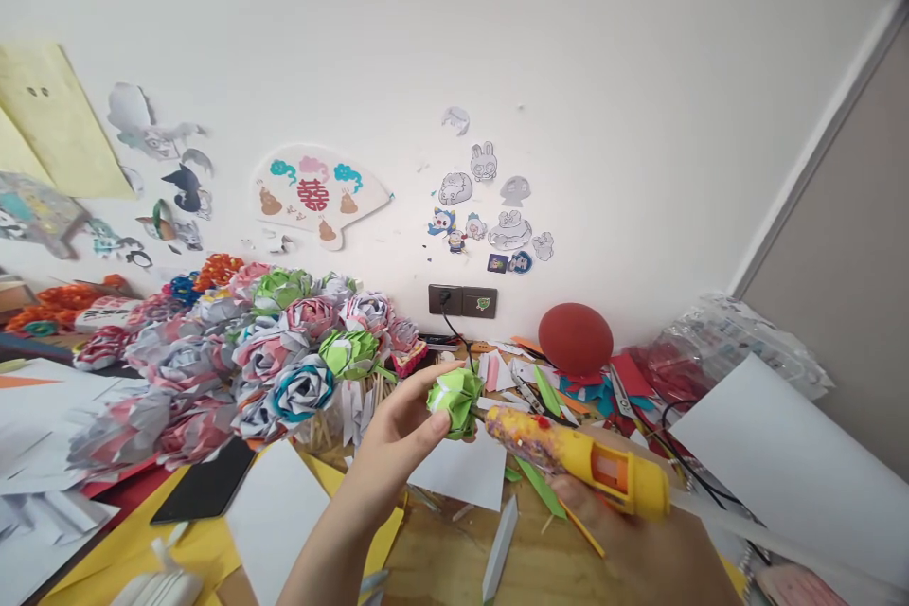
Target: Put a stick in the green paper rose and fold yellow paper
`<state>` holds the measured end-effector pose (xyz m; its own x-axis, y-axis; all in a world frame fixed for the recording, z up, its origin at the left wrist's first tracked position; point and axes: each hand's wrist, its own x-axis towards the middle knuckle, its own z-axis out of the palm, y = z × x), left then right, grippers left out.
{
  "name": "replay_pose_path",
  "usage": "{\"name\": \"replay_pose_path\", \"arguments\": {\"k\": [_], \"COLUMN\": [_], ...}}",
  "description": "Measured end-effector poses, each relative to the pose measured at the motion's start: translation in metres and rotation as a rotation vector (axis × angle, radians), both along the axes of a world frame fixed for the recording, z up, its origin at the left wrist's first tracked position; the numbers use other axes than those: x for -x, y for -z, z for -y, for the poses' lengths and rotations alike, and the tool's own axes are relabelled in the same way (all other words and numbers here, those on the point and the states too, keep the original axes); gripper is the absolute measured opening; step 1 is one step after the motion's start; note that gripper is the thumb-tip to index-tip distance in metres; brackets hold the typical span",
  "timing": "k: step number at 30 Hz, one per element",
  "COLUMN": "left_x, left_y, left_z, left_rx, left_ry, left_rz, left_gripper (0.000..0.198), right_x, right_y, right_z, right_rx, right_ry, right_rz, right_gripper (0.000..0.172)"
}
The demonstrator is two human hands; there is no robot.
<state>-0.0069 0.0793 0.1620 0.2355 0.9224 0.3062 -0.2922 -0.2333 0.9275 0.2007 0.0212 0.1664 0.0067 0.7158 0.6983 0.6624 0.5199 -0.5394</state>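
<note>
My left hand (399, 440) pinches a small green and white paper flower (454, 398) between thumb and fingers, held up over the wooden table (454, 561). My right hand (625, 530) grips a yellow hot glue gun (583, 461), its smeared nozzle touching the right side of the flower. Most of the right hand is hidden under the gun. A clear glue stick juts out from the gun's back toward the right.
A big heap of folded paper roses (241, 360) fills the left. White and yellow sheets (274, 516), a black phone (205, 485), green paper leaves (540, 485), scissors (619, 393), a red ball (575, 338) and a wall socket (461, 300) surround the work spot. A large white sheet (788, 464) lies right.
</note>
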Motion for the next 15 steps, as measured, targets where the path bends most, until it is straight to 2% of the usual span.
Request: {"name": "replay_pose_path", "arguments": {"k": [4,7,11,15], "left_x": [-0.005,-0.008,-0.007,-0.006], "left_y": [-0.002,-0.003,-0.005,-0.003], "left_z": [0.004,0.006,0.007,0.005], "left_rx": [0.077,0.122,0.138,0.136], "left_ry": [-0.025,-0.006,0.087,0.117], "left_rz": [0.025,0.071,0.053,0.047], "left_gripper": [0.039,0.037,0.033,0.03], "right_x": [-0.001,-0.002,-0.002,0.0], "right_y": [-0.005,-0.006,-0.008,-0.014], "right_z": [0.003,0.004,0.007,0.011], "right_rx": [0.09,0.14,0.16,0.26], "right_ry": [-0.056,-0.102,-0.059,0.0], "right_rz": [0.021,0.011,-0.019,-0.123], "right_gripper": [0.025,0.023,0.02,0.019]}}
